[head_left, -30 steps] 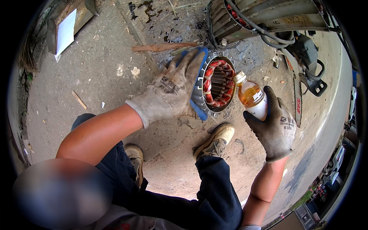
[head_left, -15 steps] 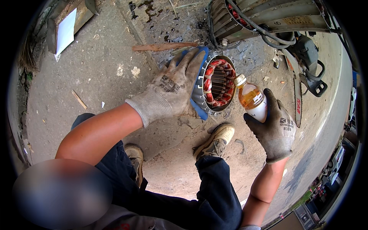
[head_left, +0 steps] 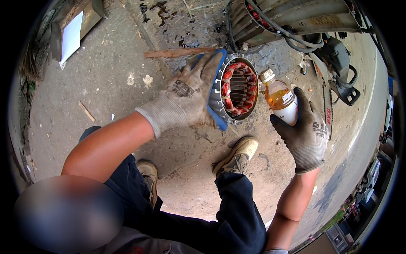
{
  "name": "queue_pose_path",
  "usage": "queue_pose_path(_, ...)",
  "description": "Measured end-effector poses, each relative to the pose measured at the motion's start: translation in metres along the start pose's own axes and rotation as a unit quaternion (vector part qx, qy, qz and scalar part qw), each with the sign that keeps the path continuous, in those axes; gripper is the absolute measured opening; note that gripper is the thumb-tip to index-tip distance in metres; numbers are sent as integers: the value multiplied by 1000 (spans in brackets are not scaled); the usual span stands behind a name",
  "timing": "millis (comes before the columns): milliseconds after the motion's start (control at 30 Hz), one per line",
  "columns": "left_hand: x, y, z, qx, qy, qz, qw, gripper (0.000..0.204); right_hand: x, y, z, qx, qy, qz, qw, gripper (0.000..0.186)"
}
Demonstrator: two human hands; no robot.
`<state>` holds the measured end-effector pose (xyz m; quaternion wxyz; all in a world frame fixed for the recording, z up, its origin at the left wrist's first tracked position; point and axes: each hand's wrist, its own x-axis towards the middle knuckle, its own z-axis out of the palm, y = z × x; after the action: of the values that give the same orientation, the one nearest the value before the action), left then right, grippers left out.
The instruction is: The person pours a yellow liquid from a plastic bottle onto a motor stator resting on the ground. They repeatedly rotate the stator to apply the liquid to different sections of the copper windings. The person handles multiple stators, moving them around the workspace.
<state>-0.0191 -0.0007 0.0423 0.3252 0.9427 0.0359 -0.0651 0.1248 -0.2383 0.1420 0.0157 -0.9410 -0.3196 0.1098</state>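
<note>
My left hand (head_left: 186, 91), in a grey work glove, is closed against the side of a motor stator (head_left: 226, 95). The stator is a metal ring with red and white bound windings inside, its open end tilted toward the right. Blue edging shows between the glove and the ring; I cannot tell what it belongs to. On the right, my gloved right hand (head_left: 308, 133) grips a small clear bottle (head_left: 279, 94) of amber liquid with a white label. Its whitish capped top leans left, beside the stator's rim and apart from it.
A larger ribbed motor housing (head_left: 292, 19) with a cable stands at the upper right, near a chainsaw (head_left: 338, 63). A wood strip (head_left: 177, 52) lies behind the stator. White paper (head_left: 72, 37) rests far left. My shoes (head_left: 239, 154) are on the ground below; dark wet stains mark the pavement.
The bottle has shifted slightly right and up, widening the gap to the stator. The stator and my left hand have moved a little left in the picture. Both grips stay the same.
</note>
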Motion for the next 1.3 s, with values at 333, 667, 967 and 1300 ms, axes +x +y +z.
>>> queue_pose_path(333, 3, 0, -4, -58, -9, -25, 998, 132, 9, -3, -5, 9, -7, 3, 1000, 78)
queue_pose_path(667, 6, 1, -2, -40, -7, -54, 998, 152, 2, -3, -6, -16, -50, 22, 998, 77)
queue_pose_path(967, 8, 7, -9, -61, -23, -65, 996, 156, 1, -4, -9, -21, -31, 1, 999, 75)
queue_pose_path(1300, 5, -6, 8, -17, 19, -25, 999, 157, -6, 2, -7, 11, -47, 36, 998, 79)
